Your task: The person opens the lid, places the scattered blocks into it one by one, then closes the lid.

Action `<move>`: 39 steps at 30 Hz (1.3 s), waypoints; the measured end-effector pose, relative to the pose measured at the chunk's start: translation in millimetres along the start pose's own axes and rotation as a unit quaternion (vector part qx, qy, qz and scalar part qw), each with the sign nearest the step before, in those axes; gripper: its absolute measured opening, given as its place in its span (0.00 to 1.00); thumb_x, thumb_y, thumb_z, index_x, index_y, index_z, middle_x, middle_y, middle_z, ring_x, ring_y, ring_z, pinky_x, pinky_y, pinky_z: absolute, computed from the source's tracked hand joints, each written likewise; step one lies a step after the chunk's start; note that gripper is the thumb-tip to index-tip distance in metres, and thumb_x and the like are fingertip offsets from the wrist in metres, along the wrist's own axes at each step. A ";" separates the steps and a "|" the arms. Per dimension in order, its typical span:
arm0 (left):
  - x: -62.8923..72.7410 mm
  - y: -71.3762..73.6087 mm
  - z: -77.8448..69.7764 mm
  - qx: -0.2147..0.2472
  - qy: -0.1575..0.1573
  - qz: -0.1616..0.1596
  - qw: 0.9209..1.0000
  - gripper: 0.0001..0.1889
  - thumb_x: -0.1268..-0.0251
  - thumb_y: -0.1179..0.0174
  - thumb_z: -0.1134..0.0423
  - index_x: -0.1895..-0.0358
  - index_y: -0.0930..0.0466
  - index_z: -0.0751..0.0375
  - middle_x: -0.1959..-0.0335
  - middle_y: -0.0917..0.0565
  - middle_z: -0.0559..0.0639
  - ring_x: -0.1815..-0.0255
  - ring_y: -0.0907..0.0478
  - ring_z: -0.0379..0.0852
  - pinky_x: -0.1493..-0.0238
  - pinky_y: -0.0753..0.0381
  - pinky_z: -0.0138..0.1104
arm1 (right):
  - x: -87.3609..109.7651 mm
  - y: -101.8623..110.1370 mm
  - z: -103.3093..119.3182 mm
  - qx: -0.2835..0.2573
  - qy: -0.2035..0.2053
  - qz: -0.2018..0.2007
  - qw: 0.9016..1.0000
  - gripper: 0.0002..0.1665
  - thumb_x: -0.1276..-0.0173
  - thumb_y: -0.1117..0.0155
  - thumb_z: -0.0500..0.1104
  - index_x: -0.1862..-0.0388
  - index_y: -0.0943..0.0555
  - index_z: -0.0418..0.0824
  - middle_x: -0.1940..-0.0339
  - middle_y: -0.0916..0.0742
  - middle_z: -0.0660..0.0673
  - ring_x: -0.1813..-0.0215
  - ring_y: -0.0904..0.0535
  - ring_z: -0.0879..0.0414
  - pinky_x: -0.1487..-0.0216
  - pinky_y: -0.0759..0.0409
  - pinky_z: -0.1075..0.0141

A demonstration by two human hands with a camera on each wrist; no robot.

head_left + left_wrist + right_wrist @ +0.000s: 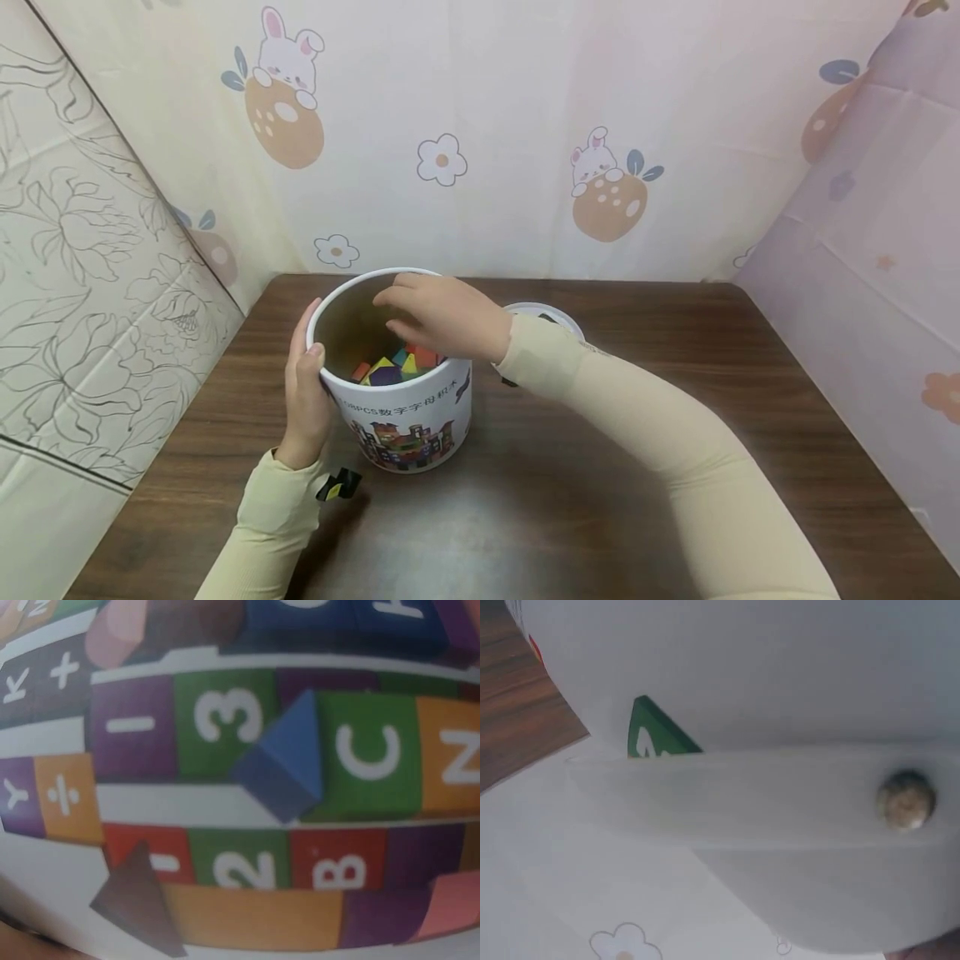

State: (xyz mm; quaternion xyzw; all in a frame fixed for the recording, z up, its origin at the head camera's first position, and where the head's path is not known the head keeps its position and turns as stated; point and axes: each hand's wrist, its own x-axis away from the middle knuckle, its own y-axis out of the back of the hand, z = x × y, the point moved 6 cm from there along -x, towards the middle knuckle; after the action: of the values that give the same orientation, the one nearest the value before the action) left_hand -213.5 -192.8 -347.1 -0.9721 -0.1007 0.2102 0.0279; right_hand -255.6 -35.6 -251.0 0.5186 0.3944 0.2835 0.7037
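A tall white bucket (408, 433) with a printed picture of blocks stands on the table, its top uncovered. Colourful building blocks (386, 375) lie inside it, well below the rim. My left hand (306, 400) grips the bucket's left side, thumb hooked over the rim and fingers along the outer wall. Over the opening reaches my right hand (442, 312), fingers loosely bent and thumb apart, no block showing between them. Printed letters and numbers on the bucket wall (232, 802) fill the left wrist view. The right wrist view shows the white rim (765, 799) and a metal rivet (906, 800).
A round white lid (551, 310) lies right of the bucket, partly behind my right forearm. The dark wooden table (585, 517) meets a patterned curtain (510, 217) at the back, with patterned panels on both sides.
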 end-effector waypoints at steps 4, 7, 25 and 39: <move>0.6 -0.5 0.2 -0.002 0.000 0.002 1.000 0.30 0.32 0.64 0.54 0.25 0.43 0.46 0.30 0.34 0.49 0.34 0.36 0.52 0.36 0.34 0.45 | 10.9 6.9 -4.1 -0.028 0.012 -0.025 0.999 0.20 0.32 0.36 0.45 0.43 0.19 0.41 0.50 0.14 0.47 0.52 0.19 0.59 0.48 0.20 0.69; 0.6 -0.6 -0.3 0.002 -0.002 0.001 1.000 0.30 0.32 0.64 0.54 0.25 0.43 0.47 0.30 0.34 0.49 0.34 0.36 0.52 0.36 0.34 0.44 | 25.1 13.4 -8.6 -0.027 0.027 -0.049 0.998 0.19 0.33 0.35 0.44 0.44 0.18 0.41 0.52 0.14 0.47 0.54 0.19 0.58 0.50 0.19 0.68; 0.1 1.2 -1.2 0.014 -0.010 -0.008 1.000 0.30 0.31 0.63 0.54 0.25 0.42 0.49 0.30 0.33 0.52 0.33 0.36 0.53 0.35 0.34 0.45 | 167.5 1.9 -154.3 -0.036 -0.181 -0.081 0.979 0.22 0.34 0.33 0.46 0.42 0.20 0.44 0.49 0.16 0.48 0.48 0.21 0.54 0.45 0.21 0.54; -0.4 -0.4 -0.1 0.009 -0.010 -0.008 1.000 0.30 0.32 0.64 0.54 0.25 0.42 0.49 0.30 0.33 0.51 0.34 0.36 0.53 0.36 0.35 0.45 | 245.1 -72.8 -226.0 -0.092 -0.315 0.075 0.942 0.33 0.37 0.31 0.48 0.38 0.26 0.30 0.45 0.17 0.34 0.45 0.20 0.41 0.43 0.23 0.45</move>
State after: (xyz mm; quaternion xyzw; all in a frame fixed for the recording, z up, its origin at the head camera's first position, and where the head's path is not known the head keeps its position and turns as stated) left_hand -213.9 -192.6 -346.8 -0.9686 -0.1071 0.2210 0.0378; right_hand -318.8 255.0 -418.5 0.5429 0.0843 0.1923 0.8131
